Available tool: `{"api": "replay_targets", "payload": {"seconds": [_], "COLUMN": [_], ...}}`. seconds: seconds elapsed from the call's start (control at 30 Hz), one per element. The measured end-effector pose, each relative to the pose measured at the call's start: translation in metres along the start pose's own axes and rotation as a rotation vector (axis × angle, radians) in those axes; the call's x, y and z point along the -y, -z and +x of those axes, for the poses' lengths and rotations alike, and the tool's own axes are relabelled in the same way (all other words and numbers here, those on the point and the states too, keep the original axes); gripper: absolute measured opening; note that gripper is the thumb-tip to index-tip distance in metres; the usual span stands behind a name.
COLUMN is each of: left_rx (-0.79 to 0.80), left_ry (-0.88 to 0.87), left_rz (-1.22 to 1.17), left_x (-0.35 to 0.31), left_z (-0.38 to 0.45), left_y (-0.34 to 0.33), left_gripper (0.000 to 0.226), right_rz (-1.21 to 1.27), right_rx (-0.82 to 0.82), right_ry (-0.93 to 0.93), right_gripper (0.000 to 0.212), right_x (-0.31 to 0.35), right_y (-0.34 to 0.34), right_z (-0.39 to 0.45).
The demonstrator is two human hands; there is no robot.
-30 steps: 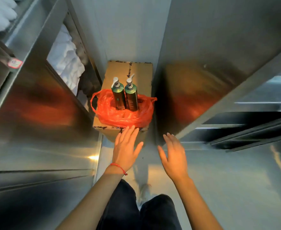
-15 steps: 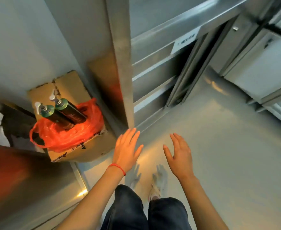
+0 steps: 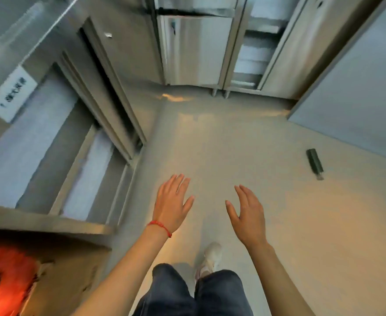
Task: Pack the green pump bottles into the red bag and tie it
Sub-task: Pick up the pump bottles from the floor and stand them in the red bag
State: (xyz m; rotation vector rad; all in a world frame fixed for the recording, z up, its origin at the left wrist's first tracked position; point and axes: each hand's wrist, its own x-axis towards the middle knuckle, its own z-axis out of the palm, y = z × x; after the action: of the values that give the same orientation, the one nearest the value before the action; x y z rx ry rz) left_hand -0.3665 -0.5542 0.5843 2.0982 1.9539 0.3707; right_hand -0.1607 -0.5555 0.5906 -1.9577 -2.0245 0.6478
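Red bag (image 3: pixel 3 277) blurred at near left, hands empty over the floor.
Left hand (image 3: pixel 172 205) and right hand (image 3: pixel 247 215) hang spread, gripping nothing, apparently for balance mid-stride; green pump bottles unseen, and a dark object (image 3: pixel 315 161) lies far right.

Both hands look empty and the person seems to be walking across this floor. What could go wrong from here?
A dark object lies on the floor ahead to the right; a foot could catch it. The red bag sits blurred at the lower left edge, apart from both the left hand and right hand, so it may stay untied.
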Motion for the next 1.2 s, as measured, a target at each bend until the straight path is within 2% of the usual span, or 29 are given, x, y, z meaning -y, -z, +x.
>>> {"api": "replay_targets", "payload": {"seconds": [0.2,0.3,0.43,0.57,0.83,0.97,1.2], "left_rx": [0.047,0.074,0.172,0.222,0.328,0.366,0.433], "left_ry": [-0.260,-0.319,-0.384,-0.450,-0.634,-0.719,-0.855], "left_rz": [-0.010,-0.003,-0.021,-0.028,0.013,0.039,0.028], "left_x": [-0.096,-0.122,-0.165,-0.196,-0.259,-0.297,-0.382], "left_z": [0.077,0.097,0.127,0.163,0.295,0.371,0.451], "left_y": [-0.034,-0.045,-0.059,-0.074,-0.116,-0.130,-0.162], "left_gripper": [0.048,0.048,0.058,0.051,0.050,0.059,0.052], "right_rz": [0.055,0.064,0.082,0.111,0.141,0.176,0.226], "right_rx": [-0.123,-0.151,-0.194,-0.223,-0.310,-0.361,-0.429], "right_ry": [-0.248,-0.299,-0.390,-0.476,-0.650,-0.743,-0.875], "right_gripper": [0.064,0.058,0.067,0.062,0.056,0.053,0.049], "right_x": [-0.093,-0.117,-0.156,-0.183,-0.245,-0.277,-0.336], "right_y": [0.051,0.064,0.078,0.089,0.118,0.141,0.177], "right_z": [0.009,0.012,0.018,0.035,0.118,0.166,0.209]}}
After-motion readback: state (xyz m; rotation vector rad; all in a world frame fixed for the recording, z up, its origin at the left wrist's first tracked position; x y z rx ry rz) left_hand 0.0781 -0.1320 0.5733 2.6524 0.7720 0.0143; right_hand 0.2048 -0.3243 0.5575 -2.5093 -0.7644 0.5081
